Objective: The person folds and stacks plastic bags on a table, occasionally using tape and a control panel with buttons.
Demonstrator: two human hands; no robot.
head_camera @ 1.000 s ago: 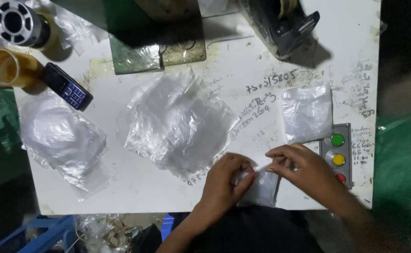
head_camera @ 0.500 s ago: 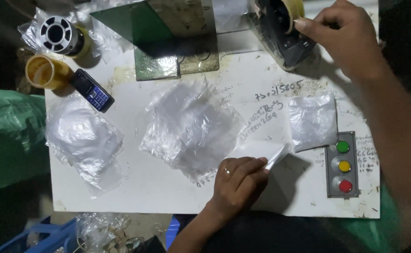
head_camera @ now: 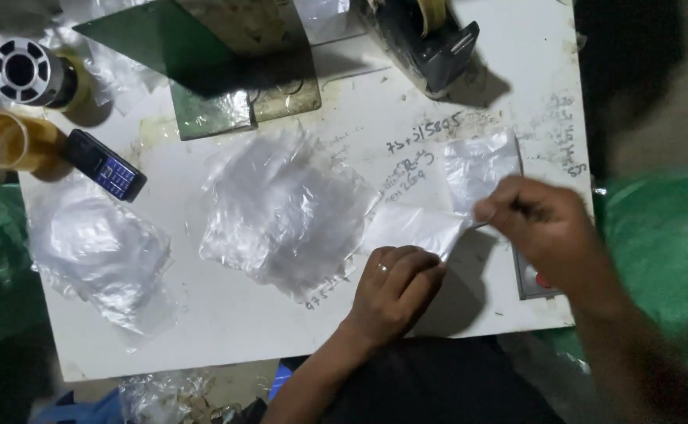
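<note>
**At the table's near edge: both hands on one small clear bag**

At the front-right of the white table (head_camera: 202,330), the left hand (head_camera: 395,286) and right hand (head_camera: 544,228) share one small clear plastic bag (head_camera: 414,228). The bag lies flat on the tabletop, stretched between them, just right of the central bag pile.

- Left hand: fingers curled down, tips pressing on the bag's lower right edge. Ring on one finger. Looks more like pinning than a full pinch; can't tell if the thumb is under the film.
- Right hand: motion-blurred. Fingers narrow, bunched at the bag's right corner, apparently pinching it. It covers most of the grey button box (head_camera: 534,284); only a bit of red button shows.

Around them:
- Loose pile of clear bags (head_camera: 281,212) mid-table, touching the held bag's left end.
- A second small stack of bags (head_camera: 481,165) just above the right hand.
- Another crumpled heap of bags (head_camera: 96,251) far left, well apart from the hands.
- Dark keypad phone (head_camera: 107,166) upper left, beside a yellow tape roll (head_camera: 6,141) and a black-and-white spool (head_camera: 22,71).
- Black tape dispenser (head_camera: 430,39) at the top edge.
- Green-based machine (head_camera: 202,71) top centre.
- Handwritten pen marks on the tabletop between pile and stack.
- Green sacking (head_camera: 658,235) off the right side.
</note>
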